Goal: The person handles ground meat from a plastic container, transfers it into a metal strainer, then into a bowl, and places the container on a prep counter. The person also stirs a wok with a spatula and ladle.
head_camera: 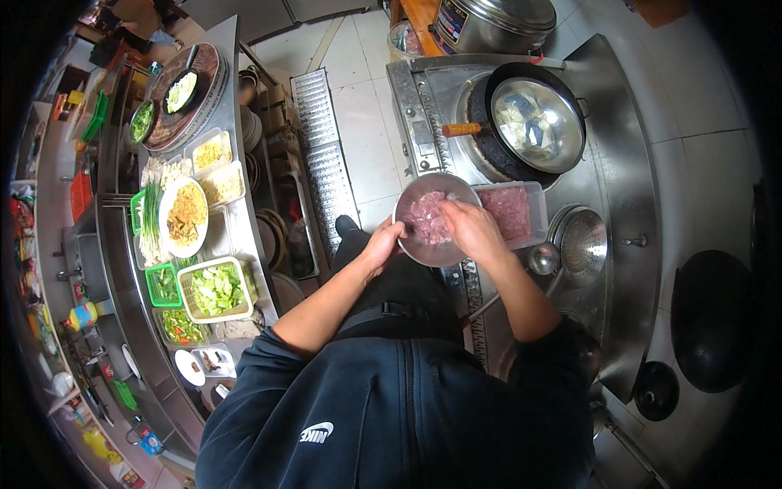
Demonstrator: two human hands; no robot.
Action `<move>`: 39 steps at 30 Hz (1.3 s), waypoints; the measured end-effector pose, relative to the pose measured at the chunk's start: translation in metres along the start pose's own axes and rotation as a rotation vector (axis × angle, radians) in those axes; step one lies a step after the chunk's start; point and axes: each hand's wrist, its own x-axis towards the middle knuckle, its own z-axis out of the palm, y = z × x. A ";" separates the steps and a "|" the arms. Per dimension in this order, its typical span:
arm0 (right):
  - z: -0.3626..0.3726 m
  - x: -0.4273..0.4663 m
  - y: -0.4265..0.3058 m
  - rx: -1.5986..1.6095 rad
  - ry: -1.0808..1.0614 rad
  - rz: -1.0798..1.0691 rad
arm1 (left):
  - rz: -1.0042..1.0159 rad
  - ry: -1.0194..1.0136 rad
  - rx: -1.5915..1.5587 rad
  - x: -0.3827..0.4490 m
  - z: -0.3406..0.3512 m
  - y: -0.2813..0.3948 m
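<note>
A round stainless steel bowl [421, 252] with sliced raw meat [429, 214] in it is held in front of my body. My left hand [383, 243] grips its left rim, thumb over the edge. The fingers of my right hand [473, 227] reach into the bowl and touch the meat; the fingertips are partly hidden, so whether they pinch a piece is unclear. Just right of the bowl, a clear plastic container [539, 214] of minced raw meat [508, 211] rests on the stove's steel top, partly behind my right hand and the bowl.
A wok [502, 74] with a steel basin [574, 147] in it sits on the burner. Strainers [585, 244] and a ladle [543, 259] lie to the right. The left counter [259, 269] holds vegetable containers and an oval plate [198, 243] of food. A person [139, 21] is at the far upper left.
</note>
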 end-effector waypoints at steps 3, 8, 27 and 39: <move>-0.003 0.001 0.000 0.082 0.104 -0.076 | -0.013 -0.008 0.025 0.006 -0.006 0.000; -0.008 -0.007 0.029 0.307 0.418 0.073 | -0.010 0.027 -0.010 0.007 -0.010 -0.003; 0.097 -0.048 0.185 -0.110 0.129 0.594 | 0.035 0.045 -0.208 0.043 -0.088 -0.036; -0.030 -0.032 0.055 0.339 0.226 0.373 | 0.010 0.101 0.081 0.027 -0.033 -0.022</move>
